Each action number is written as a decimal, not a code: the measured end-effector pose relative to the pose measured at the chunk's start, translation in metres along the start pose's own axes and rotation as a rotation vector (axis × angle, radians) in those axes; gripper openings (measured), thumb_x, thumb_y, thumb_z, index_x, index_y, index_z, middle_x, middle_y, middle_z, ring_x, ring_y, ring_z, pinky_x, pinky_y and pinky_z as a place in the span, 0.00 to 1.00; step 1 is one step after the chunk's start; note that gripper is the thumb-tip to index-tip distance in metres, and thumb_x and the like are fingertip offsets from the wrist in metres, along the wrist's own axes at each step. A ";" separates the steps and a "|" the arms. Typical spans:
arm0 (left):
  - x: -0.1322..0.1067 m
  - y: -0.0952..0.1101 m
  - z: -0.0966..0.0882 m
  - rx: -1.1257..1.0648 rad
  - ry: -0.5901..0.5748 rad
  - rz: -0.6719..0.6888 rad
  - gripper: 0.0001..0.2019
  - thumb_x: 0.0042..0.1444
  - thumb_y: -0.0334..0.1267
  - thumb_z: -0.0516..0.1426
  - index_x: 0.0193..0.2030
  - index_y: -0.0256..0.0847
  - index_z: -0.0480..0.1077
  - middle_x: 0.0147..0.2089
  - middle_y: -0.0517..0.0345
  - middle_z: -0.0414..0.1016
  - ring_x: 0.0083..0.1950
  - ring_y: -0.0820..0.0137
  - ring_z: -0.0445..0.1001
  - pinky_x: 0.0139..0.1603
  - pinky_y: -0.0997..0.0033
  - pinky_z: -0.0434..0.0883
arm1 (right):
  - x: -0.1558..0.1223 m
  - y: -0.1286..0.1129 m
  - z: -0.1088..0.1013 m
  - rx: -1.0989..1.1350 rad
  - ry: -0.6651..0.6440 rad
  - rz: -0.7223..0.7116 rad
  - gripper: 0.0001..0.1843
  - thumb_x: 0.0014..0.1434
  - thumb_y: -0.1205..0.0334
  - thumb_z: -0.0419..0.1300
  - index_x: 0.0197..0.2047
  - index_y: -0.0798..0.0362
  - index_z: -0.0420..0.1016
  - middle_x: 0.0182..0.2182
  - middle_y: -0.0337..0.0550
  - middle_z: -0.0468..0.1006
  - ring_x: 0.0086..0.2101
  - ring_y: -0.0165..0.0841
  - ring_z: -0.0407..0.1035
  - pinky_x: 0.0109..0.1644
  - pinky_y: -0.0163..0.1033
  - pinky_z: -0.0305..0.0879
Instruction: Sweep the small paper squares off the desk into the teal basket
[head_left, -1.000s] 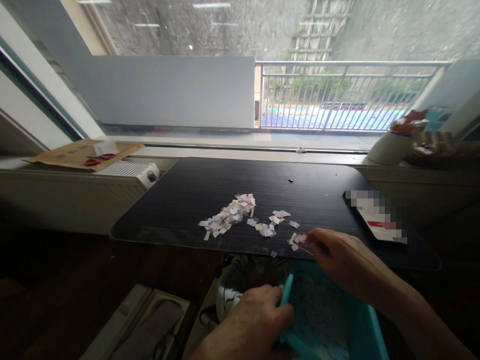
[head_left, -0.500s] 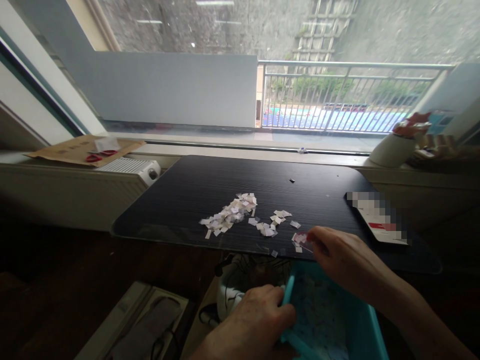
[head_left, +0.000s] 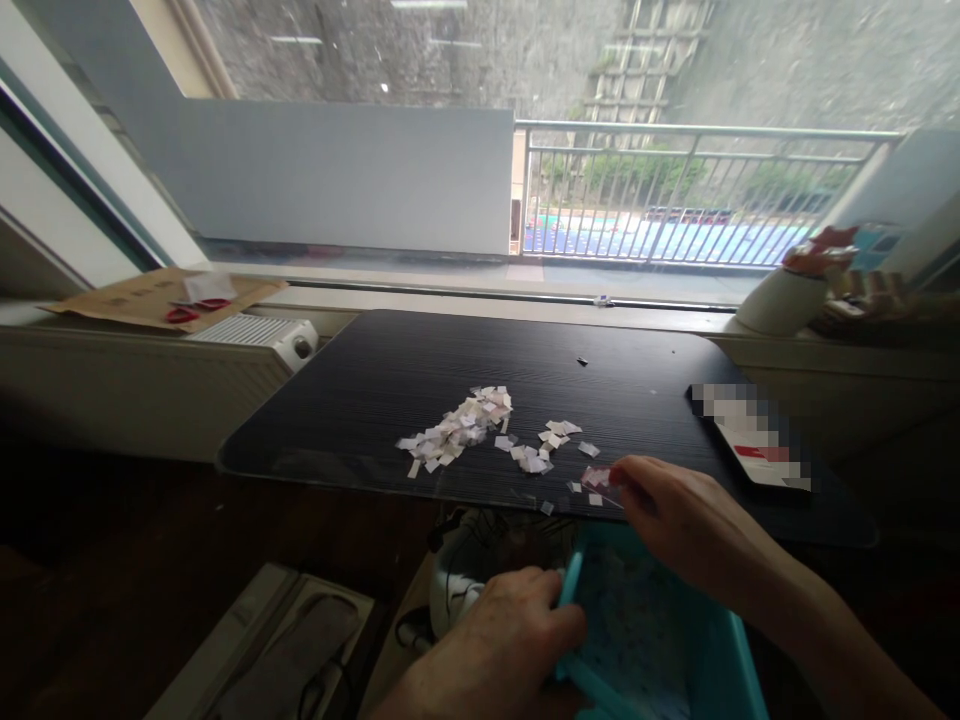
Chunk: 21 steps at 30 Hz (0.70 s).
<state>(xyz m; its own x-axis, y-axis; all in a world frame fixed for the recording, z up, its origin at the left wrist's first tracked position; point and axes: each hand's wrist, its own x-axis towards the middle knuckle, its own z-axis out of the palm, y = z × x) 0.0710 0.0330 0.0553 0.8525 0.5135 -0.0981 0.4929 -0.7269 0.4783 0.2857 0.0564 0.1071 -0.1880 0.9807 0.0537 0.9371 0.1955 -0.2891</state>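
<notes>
My left hand (head_left: 506,630) is closed on the left rim of a turquoise plastic bin (head_left: 721,625), held just below the table's front edge. Small pale bits lie inside it, too dim to make out. Over the black tabletop (head_left: 420,350) my right hand (head_left: 671,510) has its fingers pinched on a small, clear pinkish plastic piece (head_left: 598,478). White paper scraps lie at and beside that piece. Left of it sit a small cluster of scraps (head_left: 532,460) and a larger pile of paper scraps (head_left: 457,428). My right fingertips are partly hidden.
A phone-like slab (head_left: 757,440), partly pixelated, lies at the table's right. On the left, red-handled scissors (head_left: 196,310) rest on a brown paper bag (head_left: 135,300) above a radiator (head_left: 259,335). A white vase (head_left: 784,300) stands on the sill. Below is an open box (head_left: 300,640).
The view has shifted slightly. Near my right fingers, one small paper scrap now lies apart, left of the plastic piece. My left hand keeps its hold on the bin.
</notes>
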 end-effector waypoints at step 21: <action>-0.009 -0.004 -0.006 -0.071 0.055 -0.128 0.13 0.48 0.34 0.65 0.31 0.41 0.61 0.38 0.60 0.65 0.40 0.66 0.66 0.36 0.72 0.61 | -0.015 0.048 0.006 0.149 -0.022 -0.225 0.13 0.65 0.64 0.47 0.44 0.50 0.73 0.39 0.44 0.73 0.39 0.33 0.66 0.41 0.37 0.63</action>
<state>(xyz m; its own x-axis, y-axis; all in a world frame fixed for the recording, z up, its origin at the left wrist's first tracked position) 0.0601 0.0339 0.0595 0.7714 0.6258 -0.1154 0.5819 -0.6204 0.5258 0.3317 0.0514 0.0869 -0.3942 0.9122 0.1117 0.8180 0.4037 -0.4097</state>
